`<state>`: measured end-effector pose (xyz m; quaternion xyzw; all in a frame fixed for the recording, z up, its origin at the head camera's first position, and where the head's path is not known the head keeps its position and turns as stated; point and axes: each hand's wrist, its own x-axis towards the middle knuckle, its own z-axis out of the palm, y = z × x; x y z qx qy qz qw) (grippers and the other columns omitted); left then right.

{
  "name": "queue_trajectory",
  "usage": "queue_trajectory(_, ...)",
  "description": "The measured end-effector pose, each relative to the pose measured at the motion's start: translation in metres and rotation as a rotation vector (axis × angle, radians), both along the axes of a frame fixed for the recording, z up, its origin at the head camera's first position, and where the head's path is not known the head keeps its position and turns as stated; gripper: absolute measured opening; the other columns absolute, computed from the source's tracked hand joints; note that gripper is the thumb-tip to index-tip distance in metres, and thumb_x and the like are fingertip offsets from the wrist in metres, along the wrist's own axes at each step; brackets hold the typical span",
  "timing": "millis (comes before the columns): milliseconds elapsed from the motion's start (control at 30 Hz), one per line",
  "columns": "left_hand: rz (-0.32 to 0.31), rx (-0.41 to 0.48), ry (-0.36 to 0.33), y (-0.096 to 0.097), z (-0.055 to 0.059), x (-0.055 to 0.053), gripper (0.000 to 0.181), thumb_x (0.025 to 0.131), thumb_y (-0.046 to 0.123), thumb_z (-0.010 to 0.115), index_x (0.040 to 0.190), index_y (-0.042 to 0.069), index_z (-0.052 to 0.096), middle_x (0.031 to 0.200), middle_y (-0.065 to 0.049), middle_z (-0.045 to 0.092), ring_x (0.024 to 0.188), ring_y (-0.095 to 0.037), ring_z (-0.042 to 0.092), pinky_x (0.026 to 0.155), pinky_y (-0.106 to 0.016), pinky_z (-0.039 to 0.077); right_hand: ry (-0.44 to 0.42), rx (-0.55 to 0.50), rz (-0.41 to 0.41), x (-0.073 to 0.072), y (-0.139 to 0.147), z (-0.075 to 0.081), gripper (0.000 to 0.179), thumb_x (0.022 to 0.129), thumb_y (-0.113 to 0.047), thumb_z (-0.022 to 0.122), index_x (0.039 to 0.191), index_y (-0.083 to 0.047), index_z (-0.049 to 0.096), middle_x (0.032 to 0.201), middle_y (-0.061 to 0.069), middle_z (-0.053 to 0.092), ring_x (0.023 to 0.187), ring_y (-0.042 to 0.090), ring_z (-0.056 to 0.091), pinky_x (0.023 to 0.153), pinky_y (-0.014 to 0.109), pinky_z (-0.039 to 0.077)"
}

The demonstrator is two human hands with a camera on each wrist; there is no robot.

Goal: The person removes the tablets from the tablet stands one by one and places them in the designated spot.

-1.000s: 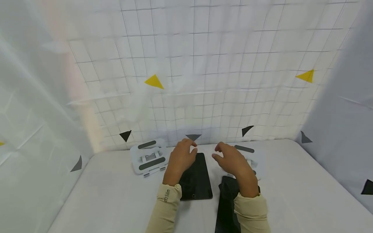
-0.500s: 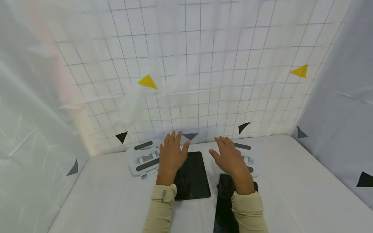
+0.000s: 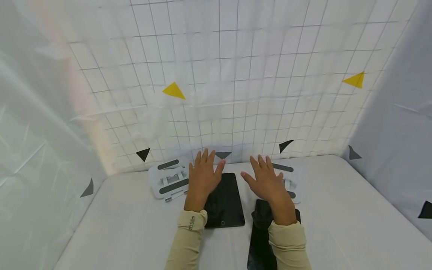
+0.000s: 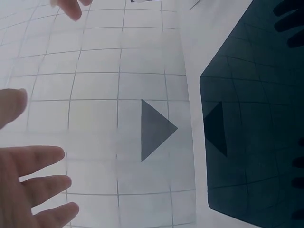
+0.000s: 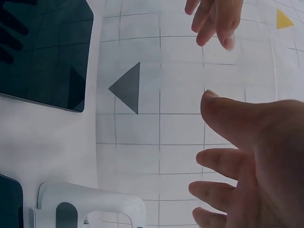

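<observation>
My left hand (image 3: 203,180) hovers over the left side of a black tablet (image 3: 229,204), fingers spread and holding nothing. To its left lies a folded white stand with grey pads (image 3: 160,183). My right hand (image 3: 268,182) is held with straight, spread fingers above the table, between the tablet and a second white stand (image 3: 295,183), which it partly hides. Beneath the right forearm lies another black, glossy slab (image 3: 261,240), partly covered by the sleeve. In the right wrist view the tablet (image 5: 47,57) shows a dark reflection of fingers, and the right hand (image 5: 247,161) touches nothing.
The white-covered table (image 3: 121,213) has its back edge against a gridded white sheet (image 3: 236,90) marked with yellow and black triangles. White sheets (image 3: 37,168) also hang at the left and right sides.
Both hands had curled fingers one second ago; they straightened and spread by half a second ago. Since then the hands have barely moved, while the head view has shifted slightly.
</observation>
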<state>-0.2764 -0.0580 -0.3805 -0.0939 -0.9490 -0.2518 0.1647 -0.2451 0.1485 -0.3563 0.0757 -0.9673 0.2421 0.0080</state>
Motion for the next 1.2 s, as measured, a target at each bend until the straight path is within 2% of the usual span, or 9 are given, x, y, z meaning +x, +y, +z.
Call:
queue_trajectory(300, -0.006, -0.011, -0.004, 0.0012, -0.0009, 0.0021, 0.066, 0.11, 0.053, 0.046, 0.158, 0.009, 0.046, 0.166, -0.019, 0.033, 0.154, -0.041, 0.023, 0.114, -0.073, 0.022, -0.058, 0.012, 0.001, 0.0055, -0.0014, 0.0004, 0.073, 0.11, -0.043, 0.052, 0.163, 0.0, 0.029, 0.168, 0.029, 0.015, 0.156, 0.047, -0.001, 0.107, 0.084, 0.007)
queue_trajectory(667, -0.01, -0.014, -0.008, 0.0046, 0.0007, 0.0034, 0.066, 0.11, 0.053, 0.047, 0.159, 0.009, 0.046, 0.165, -0.019, 0.034, 0.154, -0.042, 0.024, 0.114, -0.073, 0.022, -0.082, 0.014, -0.005, 0.0084, -0.0005, -0.0004, 0.073, 0.11, -0.043, 0.052, 0.164, 0.0, 0.028, 0.168, 0.029, 0.014, 0.155, 0.048, -0.001, 0.106, 0.085, 0.007)
queue_trajectory(967, 0.025, -0.009, -0.047, 0.0036, -0.0041, 0.0019, 0.068, 0.11, 0.055, 0.045, 0.161, 0.01, 0.041, 0.166, -0.019, 0.033, 0.154, -0.041, 0.024, 0.116, -0.071, 0.022, -0.091, 0.021, 0.01, 0.0085, -0.0029, -0.0001, 0.073, 0.11, -0.044, 0.052, 0.164, 0.0, 0.028, 0.169, 0.028, 0.013, 0.155, 0.048, -0.002, 0.105, 0.086, 0.007)
queue_trajectory(1200, -0.004, -0.001, -0.047, 0.0069, -0.0029, 0.001, 0.069, 0.11, 0.055, 0.044, 0.161, 0.009, 0.041, 0.166, -0.019, 0.032, 0.154, -0.04, 0.023, 0.116, -0.071, 0.021, -0.096, 0.028, 0.013, 0.0061, -0.0023, -0.0009, 0.073, 0.11, -0.044, 0.051, 0.164, 0.0, 0.028, 0.169, 0.028, 0.012, 0.155, 0.047, -0.003, 0.105, 0.087, 0.006)
